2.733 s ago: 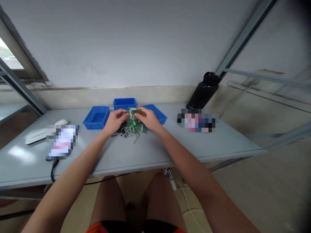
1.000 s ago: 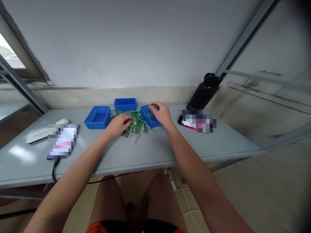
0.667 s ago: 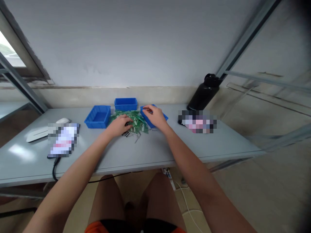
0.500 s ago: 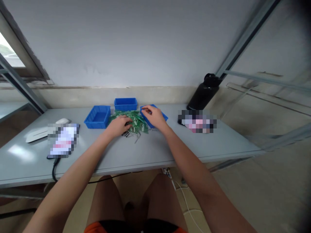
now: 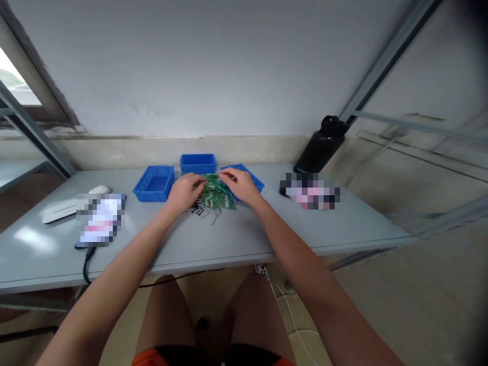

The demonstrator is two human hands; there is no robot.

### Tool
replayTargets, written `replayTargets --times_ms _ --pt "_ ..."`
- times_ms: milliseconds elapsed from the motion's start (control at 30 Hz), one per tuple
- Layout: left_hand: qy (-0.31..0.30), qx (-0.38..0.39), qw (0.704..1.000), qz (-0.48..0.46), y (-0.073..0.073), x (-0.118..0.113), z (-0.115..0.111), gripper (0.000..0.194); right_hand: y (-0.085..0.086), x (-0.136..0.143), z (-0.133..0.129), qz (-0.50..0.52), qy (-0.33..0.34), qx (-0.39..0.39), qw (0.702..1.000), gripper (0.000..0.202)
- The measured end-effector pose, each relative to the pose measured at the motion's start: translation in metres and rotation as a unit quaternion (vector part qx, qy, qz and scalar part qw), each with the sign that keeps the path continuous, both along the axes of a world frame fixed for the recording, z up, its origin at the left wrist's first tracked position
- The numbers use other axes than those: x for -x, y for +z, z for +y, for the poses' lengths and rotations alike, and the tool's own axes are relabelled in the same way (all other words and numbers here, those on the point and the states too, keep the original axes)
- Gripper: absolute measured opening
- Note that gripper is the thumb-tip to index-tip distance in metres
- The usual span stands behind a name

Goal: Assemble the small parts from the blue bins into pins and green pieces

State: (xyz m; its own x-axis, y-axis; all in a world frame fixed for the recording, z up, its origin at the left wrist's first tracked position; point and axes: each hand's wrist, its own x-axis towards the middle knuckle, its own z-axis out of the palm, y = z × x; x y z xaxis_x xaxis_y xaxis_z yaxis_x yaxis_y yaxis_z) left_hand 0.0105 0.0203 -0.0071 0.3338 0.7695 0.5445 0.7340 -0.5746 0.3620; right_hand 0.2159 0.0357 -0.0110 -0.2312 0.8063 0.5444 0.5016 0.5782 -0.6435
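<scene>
I see my left hand (image 5: 185, 192) and my right hand (image 5: 240, 186) both resting on a heap of green printed circuit boards (image 5: 215, 193) in the middle of the pale grey tabletop (image 5: 244, 229). The left grip curls its fingers over the heap's left edge, and the right grip pinches at the heap's upper right edge with its fingertips; I cannot tell whether either one has a single board firmly clamped. Small dark and silvery loose parts (image 5: 204, 211) lie scattered on the tabletop just in front of the heap.

Three shallow blue plastic bins ring the heap: the left blue bin (image 5: 154, 182) just beside my left hand, the middle blue bin (image 5: 197, 162) behind the heap, and the right blue bin (image 5: 249, 178) partly hidden by my right hand.

A tall black bottle (image 5: 319, 147) stands near the wall on the right. On the left lie a white flat device (image 5: 59, 211) and a black cable (image 5: 86, 264) hanging over the front edge.
</scene>
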Motion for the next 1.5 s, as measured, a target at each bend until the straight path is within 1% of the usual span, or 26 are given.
replayTargets --times_ms 133,233,367,433,533,667,1100,1300,1500 --pt "-0.006 -0.048 0.996 -0.072 0.0064 0.0007 -0.0023 0.013 -0.0003 0.0056 -0.0045 -0.031 0.043 -0.021 0.998 0.026" --pt "-0.017 -0.058 0.992 -0.109 0.0086 -0.0011 -0.0044 0.011 -0.0032 0.0075 -0.0028 -0.073 0.043 -0.037 0.996 0.025" --pt "-0.028 -0.026 0.988 -0.151 0.0092 -0.0036 -0.0054 0.011 -0.0029 0.0068 -0.0011 -0.092 0.051 -0.024 0.994 0.015" --pt "-0.021 0.001 0.984 -0.176 0.0089 -0.0039 -0.0043 0.014 -0.0013 0.0061 -0.0018 -0.078 0.055 -0.020 0.995 0.017" --pt "-0.019 0.045 0.979 -0.198 0.0084 -0.0036 -0.0021 0.017 0.0006 0.0054 -0.0032 -0.050 0.043 -0.014 0.998 0.020" --pt "-0.031 0.071 0.977 -0.200 0.0079 -0.0037 -0.0009 0.016 0.0009 0.0052 -0.0039 -0.016 0.038 -0.006 0.999 0.022" --pt "-0.026 0.058 0.981 -0.181 0.0097 -0.0036 -0.0025 0.015 0.0042 0.0061 -0.0076 -0.011 0.032 0.000 0.999 0.024" --pt "-0.023 0.042 0.985 -0.166 0.0087 -0.0030 -0.0014 0.013 0.0030 0.0071 -0.0068 -0.015 0.030 0.005 0.999 0.024" --pt "-0.012 0.023 0.990 -0.139 0.0049 -0.0010 0.0020 0.019 0.0020 0.0087 -0.0067 -0.009 0.031 0.002 0.999 0.022"
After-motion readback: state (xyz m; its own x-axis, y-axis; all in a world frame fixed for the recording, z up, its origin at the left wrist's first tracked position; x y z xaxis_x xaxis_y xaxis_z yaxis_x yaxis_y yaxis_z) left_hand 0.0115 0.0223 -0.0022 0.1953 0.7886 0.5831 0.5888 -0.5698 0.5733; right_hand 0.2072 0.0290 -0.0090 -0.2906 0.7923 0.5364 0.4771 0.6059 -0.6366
